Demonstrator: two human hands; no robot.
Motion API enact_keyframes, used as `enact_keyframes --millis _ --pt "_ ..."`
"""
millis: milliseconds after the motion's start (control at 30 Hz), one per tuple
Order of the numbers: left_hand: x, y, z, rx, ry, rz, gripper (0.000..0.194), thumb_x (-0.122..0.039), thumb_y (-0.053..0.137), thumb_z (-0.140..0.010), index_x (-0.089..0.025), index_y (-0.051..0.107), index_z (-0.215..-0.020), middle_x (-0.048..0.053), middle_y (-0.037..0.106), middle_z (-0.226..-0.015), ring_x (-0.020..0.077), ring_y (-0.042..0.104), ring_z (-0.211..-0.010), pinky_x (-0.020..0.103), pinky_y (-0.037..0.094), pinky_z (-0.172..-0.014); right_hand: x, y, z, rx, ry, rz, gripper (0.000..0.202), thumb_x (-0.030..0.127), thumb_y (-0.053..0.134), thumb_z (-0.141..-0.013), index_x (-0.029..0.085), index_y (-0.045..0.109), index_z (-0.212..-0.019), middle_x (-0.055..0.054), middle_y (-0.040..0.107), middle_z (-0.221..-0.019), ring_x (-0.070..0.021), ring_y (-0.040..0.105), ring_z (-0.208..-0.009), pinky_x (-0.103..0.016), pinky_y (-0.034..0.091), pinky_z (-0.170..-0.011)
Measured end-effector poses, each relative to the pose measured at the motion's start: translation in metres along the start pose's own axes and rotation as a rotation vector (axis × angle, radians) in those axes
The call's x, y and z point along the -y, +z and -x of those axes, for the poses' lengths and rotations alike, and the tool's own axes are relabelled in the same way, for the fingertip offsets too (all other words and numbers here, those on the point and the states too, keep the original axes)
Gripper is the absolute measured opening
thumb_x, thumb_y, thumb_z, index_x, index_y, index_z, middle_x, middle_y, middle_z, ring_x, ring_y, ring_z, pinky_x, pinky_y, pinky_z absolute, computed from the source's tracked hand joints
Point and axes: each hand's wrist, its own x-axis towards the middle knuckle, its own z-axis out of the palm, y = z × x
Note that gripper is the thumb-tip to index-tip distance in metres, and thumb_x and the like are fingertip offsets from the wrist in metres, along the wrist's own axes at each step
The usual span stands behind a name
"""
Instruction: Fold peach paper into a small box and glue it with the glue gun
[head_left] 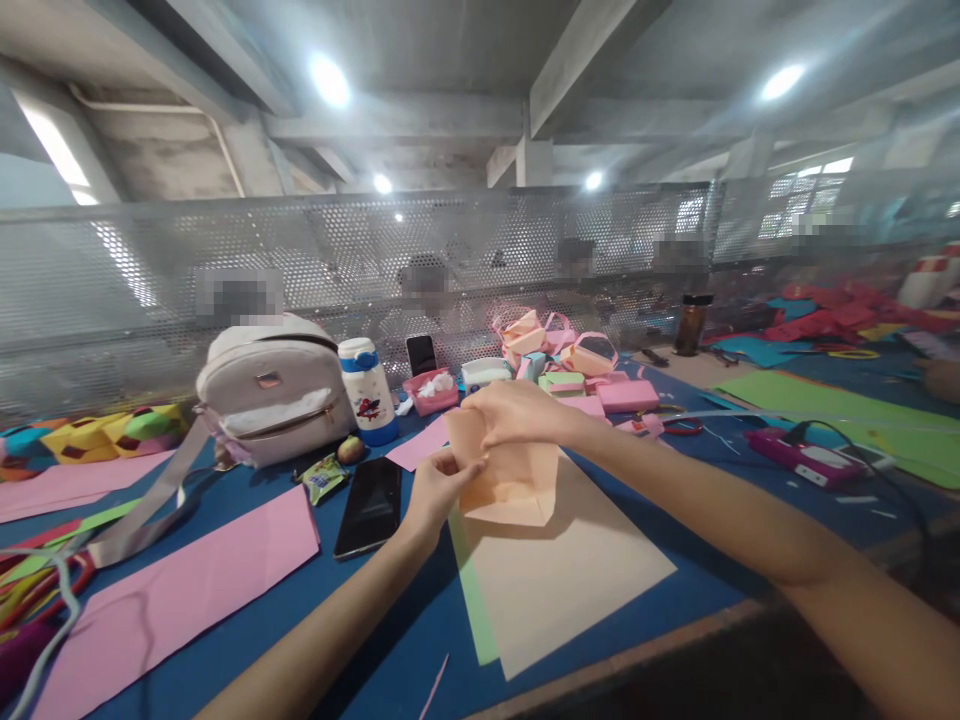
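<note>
A folded peach paper piece (517, 480), shaped like a small open box or bag, is held above the table by both hands. My left hand (437, 492) pinches its left side between thumb and fingers. From above, my right hand (517, 412) grips the upper left part, and its fingers cover some of the paper. Beneath lies a large peach sheet (577, 570), with the edge of a green sheet (471, 590) showing at its left. A black phone (369, 507) rests on the table left of my left hand.
A white backpack (274, 390) and a white and blue bottle (367, 390) stand at the back left. Pink paper (202, 590) lies at left. Several finished-looking paper bags (592, 370) are piled behind my hands. A purple glue gun-like device (802, 460) with a cable sits at right.
</note>
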Motion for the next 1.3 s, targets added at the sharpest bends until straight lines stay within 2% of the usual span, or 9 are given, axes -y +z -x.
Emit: enact_keyframes --millis 433,633,767,867,933,1067,1167,1233,1300 --pt "0.0 0.0 -0.003 -0.028 -0.012 -0.037 0.043 -0.048 0.091 -0.044 -0.014 0.078 -0.067 0.006 0.076 -0.066 0.0219 0.069 -0.064 0.027 0.049 -0.058 -0.002 -0.002 -0.003 0.018 -0.058 -0.047 0.04 0.025 0.079 -0.072 0.021 0.071 -0.11 -0.006 0.074 -0.106 -0.0252 0.065 -0.1 -0.027 0.034 -0.062" --pt "-0.001 -0.001 -0.003 -0.063 -0.012 -0.05 0.04 -0.043 0.09 -0.045 -0.012 0.077 -0.066 0.007 0.075 -0.064 0.0202 0.066 -0.059 0.024 0.045 -0.053 0.001 0.0 -0.004 0.035 -0.092 -0.066 0.034 0.021 0.079 -0.072 0.02 0.07 -0.105 -0.005 0.072 -0.1 -0.0239 0.064 -0.092 -0.029 0.04 -0.069" --pt "-0.002 -0.003 -0.005 -0.133 0.003 -0.028 0.035 -0.039 0.09 -0.045 -0.012 0.072 -0.059 0.005 0.071 -0.059 0.0172 0.062 -0.054 0.023 0.043 -0.049 0.012 0.006 0.004 -0.229 -0.186 0.025 0.035 0.012 0.069 -0.081 0.014 0.062 -0.116 -0.009 0.069 -0.111 -0.0253 0.058 -0.105 -0.035 0.042 -0.084" --pt "-0.002 -0.003 -0.004 -0.243 0.031 0.012 0.031 -0.035 0.086 -0.048 -0.014 0.066 -0.057 -0.001 0.064 -0.052 0.013 0.056 -0.05 0.021 0.039 -0.046 0.024 0.016 0.019 -0.418 -0.228 0.057 0.02 0.022 0.061 -0.092 0.01 0.063 -0.108 -0.014 0.065 -0.115 -0.0266 0.055 -0.11 -0.038 0.04 -0.09" --pt "-0.002 -0.002 -0.003 -0.3 0.04 0.049 0.028 -0.035 0.082 -0.053 -0.015 0.064 -0.06 -0.002 0.062 -0.053 0.0119 0.054 -0.05 0.02 0.039 -0.046 0.03 0.028 0.032 -0.371 -0.234 0.028 0.025 0.035 0.056 -0.097 0.011 0.066 -0.099 -0.013 0.068 -0.106 -0.026 0.058 -0.102 -0.039 0.04 -0.089" --pt "0.0 0.003 0.002 -0.338 0.013 0.103 0.025 -0.036 0.073 -0.059 -0.015 0.06 -0.063 -0.002 0.061 -0.057 0.0118 0.053 -0.049 0.022 0.039 -0.046 0.032 0.06 0.049 -0.156 -0.141 -0.127 0.046 0.059 0.067 -0.085 0.014 0.069 -0.094 -0.009 0.072 -0.095 -0.0258 0.062 -0.09 -0.036 0.041 -0.08" --pt "0.001 0.007 0.008 -0.319 -0.005 0.101 0.025 -0.034 0.071 -0.06 -0.017 0.053 -0.055 -0.005 0.051 -0.047 0.0097 0.045 -0.043 0.021 0.034 -0.042 0.027 0.079 0.051 -0.13 -0.055 -0.245 0.033 0.05 0.073 -0.081 0.018 0.07 -0.087 -0.006 0.073 -0.088 -0.0236 0.063 -0.086 -0.032 0.039 -0.076" --pt "0.002 0.01 0.012 -0.284 -0.008 0.092 0.028 -0.034 0.07 -0.061 -0.018 0.049 -0.051 -0.007 0.045 -0.044 0.0086 0.042 -0.042 0.02 0.033 -0.042 0.021 0.087 0.049 -0.134 -0.012 -0.364 0.019 0.035 0.073 -0.081 0.018 0.068 -0.076 -0.003 0.071 -0.078 -0.0194 0.061 -0.076 -0.029 0.036 -0.07" --pt "0.002 0.012 0.015 -0.24 -0.006 0.087 0.03 -0.036 0.069 -0.064 -0.018 0.049 -0.052 -0.007 0.045 -0.046 0.0088 0.043 -0.043 0.021 0.036 -0.043 0.016 0.091 0.049 -0.14 0.0 -0.469 0.018 0.021 0.068 -0.079 0.017 0.062 -0.063 0.0 0.064 -0.066 -0.0153 0.055 -0.066 -0.027 0.033 -0.065"
